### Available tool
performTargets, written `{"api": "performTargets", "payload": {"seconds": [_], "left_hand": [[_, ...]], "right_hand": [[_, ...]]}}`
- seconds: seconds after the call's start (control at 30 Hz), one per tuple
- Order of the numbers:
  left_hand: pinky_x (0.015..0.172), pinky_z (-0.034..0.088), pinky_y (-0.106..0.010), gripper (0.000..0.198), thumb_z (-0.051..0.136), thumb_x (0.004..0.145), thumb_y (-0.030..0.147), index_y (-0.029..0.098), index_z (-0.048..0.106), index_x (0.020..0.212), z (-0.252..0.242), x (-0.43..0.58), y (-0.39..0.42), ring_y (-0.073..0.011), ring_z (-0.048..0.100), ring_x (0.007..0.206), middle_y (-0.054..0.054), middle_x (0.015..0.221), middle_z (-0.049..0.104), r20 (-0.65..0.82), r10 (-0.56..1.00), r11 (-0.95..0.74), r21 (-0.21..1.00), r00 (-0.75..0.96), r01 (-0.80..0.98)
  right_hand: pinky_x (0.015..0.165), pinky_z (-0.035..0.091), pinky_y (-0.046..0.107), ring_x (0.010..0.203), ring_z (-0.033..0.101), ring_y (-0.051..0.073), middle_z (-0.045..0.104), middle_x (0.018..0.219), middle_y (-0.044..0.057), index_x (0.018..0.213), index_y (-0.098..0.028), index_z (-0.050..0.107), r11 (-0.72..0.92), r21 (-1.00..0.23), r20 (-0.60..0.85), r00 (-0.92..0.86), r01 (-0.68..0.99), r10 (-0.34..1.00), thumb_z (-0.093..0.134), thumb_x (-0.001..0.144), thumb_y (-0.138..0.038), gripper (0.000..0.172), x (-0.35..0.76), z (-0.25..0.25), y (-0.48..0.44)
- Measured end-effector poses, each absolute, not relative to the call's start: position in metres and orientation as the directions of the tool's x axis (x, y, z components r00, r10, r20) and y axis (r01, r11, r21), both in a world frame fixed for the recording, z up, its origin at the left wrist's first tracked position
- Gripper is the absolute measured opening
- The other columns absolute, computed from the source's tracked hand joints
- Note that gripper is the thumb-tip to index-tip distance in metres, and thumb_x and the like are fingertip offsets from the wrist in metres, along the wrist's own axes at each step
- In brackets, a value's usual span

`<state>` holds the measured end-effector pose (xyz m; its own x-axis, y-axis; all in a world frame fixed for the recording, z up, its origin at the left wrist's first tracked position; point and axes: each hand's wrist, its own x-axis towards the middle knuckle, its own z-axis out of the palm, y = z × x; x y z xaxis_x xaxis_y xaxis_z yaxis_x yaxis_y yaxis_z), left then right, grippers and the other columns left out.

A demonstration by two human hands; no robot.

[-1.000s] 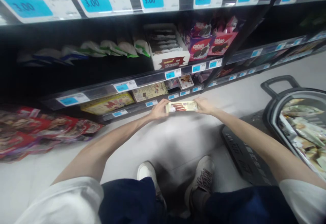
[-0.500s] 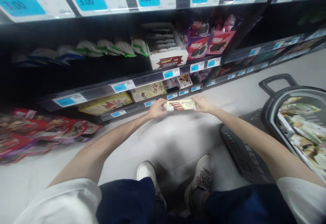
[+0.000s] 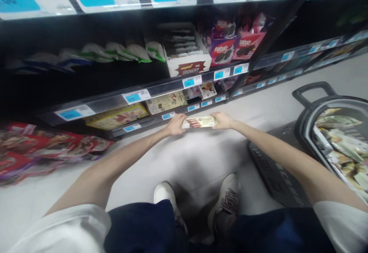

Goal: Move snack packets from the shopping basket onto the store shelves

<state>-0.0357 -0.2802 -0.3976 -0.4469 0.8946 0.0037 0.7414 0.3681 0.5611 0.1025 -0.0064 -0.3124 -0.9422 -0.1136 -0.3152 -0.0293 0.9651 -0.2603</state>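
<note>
Both arms reach forward toward the low shelves. A long cream-coloured biscuit packet [image 3: 199,122] with a red picture on its front lies level between my hands. My left hand [image 3: 176,125] is closed on its left end and my right hand [image 3: 221,120] is closed on its right end. The packet hangs just in front of the lowest shelf edge [image 3: 149,121], below a row of blue price tags. My two pale shoes stand on the floor below it.
Black shelves hold yellow boxes [image 3: 117,116], a white display carton [image 3: 186,59], purple and pink biscuit boxes [image 3: 237,46] and green-white bags [image 3: 126,51]. Red packets [image 3: 43,149] lie at the lower left. A dark shopping basket [image 3: 330,138] full of packets stands at the right.
Both hands have carried the packet a little farther forward and left, closer to the lowest shelf edge. The view has tilted slightly.
</note>
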Motion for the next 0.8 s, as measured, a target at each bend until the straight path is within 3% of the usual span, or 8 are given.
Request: {"api": "performTargets", "payload": {"seconds": [0.17,0.33,0.43,0.5,0.57,0.63,0.7,0.8], "left_hand": [[0.107,0.043,-0.043,0.065,0.072,0.071,0.043,0.016,0.062,0.129,-0.382,-0.008,-0.264,-0.0303,0.061,0.113,-0.012,0.124,0.067,-0.152,0.915,0.377,0.652,-0.374,0.658],[0.099,0.048,-0.036,0.070,0.077,0.062,0.034,0.018,0.063,0.129,-0.368,0.007,-0.258,-0.0258,0.065,0.105,-0.007,0.120,0.069,-0.277,0.925,0.379,0.715,-0.260,0.588],[0.090,0.052,-0.034,0.065,0.077,0.059,0.028,0.016,0.066,0.121,-0.366,0.008,-0.267,-0.0241,0.067,0.096,-0.005,0.107,0.071,-0.358,0.903,0.427,0.811,-0.238,0.400],[0.084,0.054,-0.035,0.058,0.079,0.059,0.028,0.015,0.068,0.114,-0.366,0.008,-0.273,-0.0237,0.068,0.090,-0.006,0.100,0.072,-0.396,0.897,0.427,0.892,-0.197,0.150],[0.084,0.055,-0.038,0.055,0.083,0.058,0.028,0.016,0.069,0.110,-0.363,0.009,-0.277,-0.0242,0.069,0.091,-0.008,0.100,0.073,-0.407,0.896,0.398,0.913,-0.177,-0.088],[0.092,0.053,-0.040,0.056,0.087,0.056,0.027,0.019,0.070,0.109,-0.359,0.010,-0.276,-0.0248,0.068,0.100,-0.009,0.105,0.074,-0.385,0.898,0.339,0.914,-0.216,-0.222],[0.102,0.050,-0.043,0.058,0.088,0.056,0.026,0.020,0.070,0.110,-0.353,0.010,-0.272,-0.0255,0.066,0.111,-0.008,0.110,0.074,-0.345,0.899,0.267,0.920,-0.269,-0.286],[0.111,0.044,-0.046,0.058,0.089,0.057,0.025,0.019,0.070,0.112,-0.343,0.009,-0.266,-0.0268,0.061,0.122,-0.009,0.118,0.073,-0.322,0.900,0.212,0.912,-0.292,-0.351]], "right_hand": [[0.072,0.048,0.028,0.089,0.070,0.026,0.076,0.096,0.010,0.108,-0.016,0.072,0.945,-0.323,-0.485,-0.867,0.053,-0.117,0.075,0.068,-0.044,0.048,0.091,-0.302,-0.039],[0.067,0.047,0.026,0.084,0.069,0.024,0.075,0.089,0.008,0.101,-0.014,0.075,0.866,-0.474,-0.594,-0.784,0.159,-0.181,0.081,0.063,-0.056,0.057,0.089,-0.293,-0.051],[0.066,0.049,0.025,0.083,0.070,0.021,0.076,0.102,0.011,0.109,-0.015,0.072,0.577,-0.727,-0.578,-0.786,0.372,-0.220,0.070,0.073,-0.072,0.067,0.092,-0.293,-0.054],[0.065,0.051,0.025,0.081,0.070,0.018,0.073,0.116,0.014,0.117,-0.016,0.067,0.328,-0.799,-0.576,-0.799,0.505,-0.173,0.057,0.084,-0.073,0.067,0.094,-0.298,-0.055],[0.064,0.050,0.024,0.079,0.069,0.017,0.071,0.122,0.016,0.121,-0.015,0.064,0.231,-0.789,-0.599,-0.797,0.569,-0.081,0.055,0.090,-0.068,0.061,0.097,-0.305,-0.055],[0.064,0.049,0.023,0.082,0.068,0.017,0.071,0.121,0.017,0.117,-0.015,0.066,0.258,-0.761,-0.621,-0.784,0.595,-0.023,0.057,0.092,-0.061,0.054,0.101,-0.311,-0.054],[0.068,0.050,0.023,0.088,0.068,0.018,0.073,0.117,0.016,0.111,-0.014,0.070,0.291,-0.744,-0.644,-0.762,0.602,-0.070,0.058,0.091,-0.062,0.053,0.105,-0.316,-0.051],[0.075,0.050,0.027,0.090,0.067,0.020,0.075,0.104,0.013,0.105,-0.013,0.075,0.264,-0.752,-0.657,-0.720,0.604,-0.223,0.058,0.085,-0.073,0.066,0.112,-0.316,-0.047]]}}
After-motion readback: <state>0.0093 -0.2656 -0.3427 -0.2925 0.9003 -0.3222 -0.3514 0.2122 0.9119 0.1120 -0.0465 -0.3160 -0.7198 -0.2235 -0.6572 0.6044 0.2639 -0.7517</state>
